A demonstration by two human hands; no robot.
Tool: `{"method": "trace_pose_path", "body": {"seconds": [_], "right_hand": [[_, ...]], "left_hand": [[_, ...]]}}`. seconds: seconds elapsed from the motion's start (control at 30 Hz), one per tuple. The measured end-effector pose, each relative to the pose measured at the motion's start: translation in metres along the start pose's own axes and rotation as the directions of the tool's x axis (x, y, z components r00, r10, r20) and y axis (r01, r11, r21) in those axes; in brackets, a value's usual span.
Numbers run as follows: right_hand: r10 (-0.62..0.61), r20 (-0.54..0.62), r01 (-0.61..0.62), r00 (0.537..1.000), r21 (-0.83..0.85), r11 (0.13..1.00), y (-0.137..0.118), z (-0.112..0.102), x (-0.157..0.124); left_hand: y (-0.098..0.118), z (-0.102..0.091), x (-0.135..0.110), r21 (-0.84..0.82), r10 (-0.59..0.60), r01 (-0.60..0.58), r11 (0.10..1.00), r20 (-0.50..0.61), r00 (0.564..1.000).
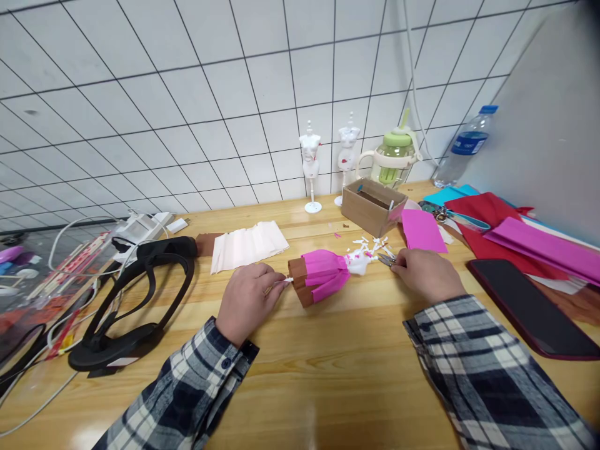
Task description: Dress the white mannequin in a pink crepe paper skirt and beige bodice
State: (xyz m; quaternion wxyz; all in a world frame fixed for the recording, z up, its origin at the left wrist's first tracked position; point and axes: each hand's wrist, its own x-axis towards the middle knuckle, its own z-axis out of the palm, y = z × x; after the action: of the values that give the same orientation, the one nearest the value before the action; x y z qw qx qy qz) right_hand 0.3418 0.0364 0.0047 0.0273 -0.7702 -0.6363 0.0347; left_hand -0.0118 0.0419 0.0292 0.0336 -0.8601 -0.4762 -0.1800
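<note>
A small white dress-form mannequin (357,262) lies on its side on the table, wearing a paper skirt of pleated magenta (328,270) over brown (300,282). My left hand (250,299) is closed at the skirt's hem, pinching the thin white stand rod (287,280) that sticks out there. By the mannequin's neck end, my right hand (429,275) is wrapped round a small silver scissors-like tool (387,259); its handles are hidden in my fingers. White and pink paper scraps (370,244) lie around the mannequin's upper end.
Two white mannequins (310,156) stand at the wall beside a cardboard box (370,209) and a green-lidded cup (396,156). Pleated pale paper (250,245) and a black headset frame (135,306) lie left. To the right are a phone (534,306), coloured paper (497,219) and a water bottle (469,147).
</note>
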Motion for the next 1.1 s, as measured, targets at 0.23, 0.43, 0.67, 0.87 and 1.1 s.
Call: {"method": "trace_pose_path", "body": {"seconds": [0.23,0.43,0.67,0.87,1.1], "right_hand": [[-0.039,-0.017,0.04,0.999,0.051,0.998,-0.001,0.004,0.002],[-0.072,-0.221,0.078,0.973,0.018,0.997,-0.01,-0.005,0.0],[-0.03,-0.393,0.094,0.919,0.145,0.985,-0.019,-0.008,-0.005],[0.034,-0.438,0.149,0.898,0.378,0.914,-0.032,-0.01,-0.015],[-0.256,-0.486,0.544,0.836,0.671,0.504,-0.1,-0.014,-0.076]], "left_hand": [[-0.02,-0.011,0.002,-0.232,-0.138,0.132,0.964,-0.008,0.99],[-0.073,-0.024,-0.024,-0.142,-0.071,0.097,0.985,0.182,0.981],[-0.082,-0.01,-0.033,0.035,-0.039,0.03,0.999,0.292,0.956],[-0.074,-0.018,-0.032,-0.115,-0.344,0.345,0.932,0.03,0.939],[0.005,-0.015,-0.045,-0.567,-0.266,0.157,0.809,-0.114,0.957]]}}
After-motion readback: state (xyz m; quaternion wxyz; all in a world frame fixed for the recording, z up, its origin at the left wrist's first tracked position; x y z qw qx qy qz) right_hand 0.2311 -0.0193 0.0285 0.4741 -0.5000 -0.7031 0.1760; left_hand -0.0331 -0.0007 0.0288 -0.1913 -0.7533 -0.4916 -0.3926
